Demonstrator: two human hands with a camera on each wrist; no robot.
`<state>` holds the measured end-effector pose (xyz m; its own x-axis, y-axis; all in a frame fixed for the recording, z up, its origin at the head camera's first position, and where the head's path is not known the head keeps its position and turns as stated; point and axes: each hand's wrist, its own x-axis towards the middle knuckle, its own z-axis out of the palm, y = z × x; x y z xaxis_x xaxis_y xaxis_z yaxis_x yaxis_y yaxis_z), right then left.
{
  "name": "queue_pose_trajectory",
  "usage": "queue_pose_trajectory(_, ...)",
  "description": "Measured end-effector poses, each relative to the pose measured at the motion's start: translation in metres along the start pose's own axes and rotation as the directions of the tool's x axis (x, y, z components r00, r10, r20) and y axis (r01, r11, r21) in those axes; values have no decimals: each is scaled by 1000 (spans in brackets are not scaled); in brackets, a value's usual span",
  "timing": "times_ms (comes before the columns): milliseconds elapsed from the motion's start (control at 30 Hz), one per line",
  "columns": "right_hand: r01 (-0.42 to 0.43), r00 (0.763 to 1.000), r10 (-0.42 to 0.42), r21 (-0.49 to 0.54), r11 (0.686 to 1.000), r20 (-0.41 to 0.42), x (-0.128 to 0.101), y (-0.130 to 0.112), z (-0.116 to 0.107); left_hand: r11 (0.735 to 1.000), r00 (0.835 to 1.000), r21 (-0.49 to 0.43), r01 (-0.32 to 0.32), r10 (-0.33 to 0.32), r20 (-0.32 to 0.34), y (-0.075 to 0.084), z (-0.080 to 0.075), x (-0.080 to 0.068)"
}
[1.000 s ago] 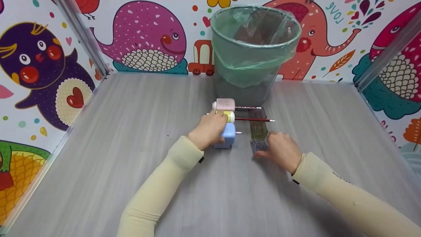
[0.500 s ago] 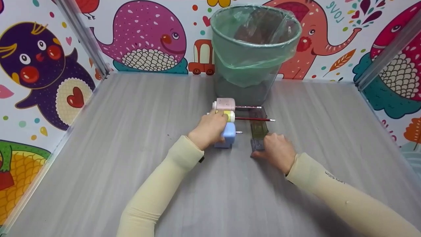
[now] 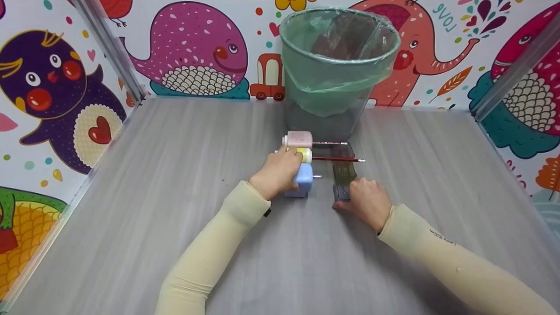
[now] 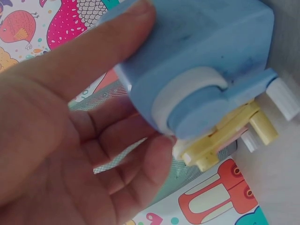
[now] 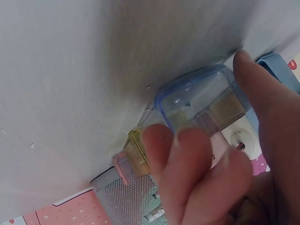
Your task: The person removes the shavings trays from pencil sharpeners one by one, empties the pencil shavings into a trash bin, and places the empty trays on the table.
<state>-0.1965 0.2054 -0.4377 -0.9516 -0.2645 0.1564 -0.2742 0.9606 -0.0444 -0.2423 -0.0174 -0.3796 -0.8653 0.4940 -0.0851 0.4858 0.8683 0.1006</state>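
Observation:
Blue (image 3: 305,175), yellow (image 3: 305,155) and pink (image 3: 299,138) pencil sharpeners lie side by side, crank handles toward the left. A red pencil (image 3: 336,159) and a patterned pencil (image 3: 330,143) stick out of the yellow and pink ones; a short end shows at the blue. My left hand (image 3: 276,173) spans the blue sharpener, its thumb on it in the left wrist view, fingers reaching over the yellow. To the right, clear blue (image 3: 341,192), yellow (image 3: 344,171) and pink (image 5: 123,166) shavings drawers form a row. My right hand (image 3: 371,202) grips the blue drawer.
Behind the sharpeners stands a mesh bin (image 3: 323,124) with a green liner (image 3: 332,78). Cartoon-printed walls (image 3: 197,48) border the grey tabletop (image 3: 197,144) at the back and sides.
My right hand has moved slightly left with the blue drawer, which now lies more squarely in line with the others. The left hand and the sharpeners stay in place.

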Motion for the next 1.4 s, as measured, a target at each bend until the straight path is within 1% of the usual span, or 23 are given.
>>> queue_pose_trajectory(167, 7, 1000, -7, 26, 1000, 4, 0, 1, -1, 1000, 1000, -4, 0, 0, 0, 0, 1, 0)
queue_pose_trajectory(267, 6, 999, -8, 44, 999, 34, 0, 2, -5, 1000, 1000, -9, -1, 1, -3, 0, 2, -1)
queue_pose_trajectory(400, -53, 994, 42, 104, 993, 105, 4, 7, -16, 1000, 1000, -6, -1, 1, 6, 0, 1, -1)
queue_pose_trajectory(467, -89, 990, 74, 125, 988, 121, 7, 10, -22, 1000, 1000, -4, 2, -2, 11, 0, 1, -1)
queue_pose_trajectory(533, -116, 988, 100, 140, 983, 116, 9, 14, -27, 1000, 1000, -5, 6, -5, 16, 0, 0, -1)
queue_pose_trajectory(667, -122, 991, 114, 130, 984, 66, 13, 22, -30, 1000, 1000, -11, 5, -5, 10, -1, -1, -1)
queue_pose_trajectory(833, -127, 992, 123, 125, 984, 35, 19, 25, -23, 1000, 1000, -13, -2, 2, -2, -1, 0, -2)
queue_pose_trajectory(967, -135, 991, 134, 78, 988, 11, 22, 24, -16, 1000, 1000, -29, 3, -2, 3, -1, 0, -2)
queue_pose_trajectory(1133, -134, 990, 135, 24, 991, -35, 28, 16, -11, 999, 1000, -34, 13, -12, 7, 0, -1, -2)
queue_pose_trajectory(1267, -149, 989, 148, -11, 989, -18, 33, 9, -11, 999, 1000, -33, 15, -15, 5, 0, 0, -2)
queue_pose_trajectory(1400, -170, 985, 172, -49, 984, 26, 39, 5, -11, 999, 1000, -33, 19, -18, 13, 1, 0, -2)
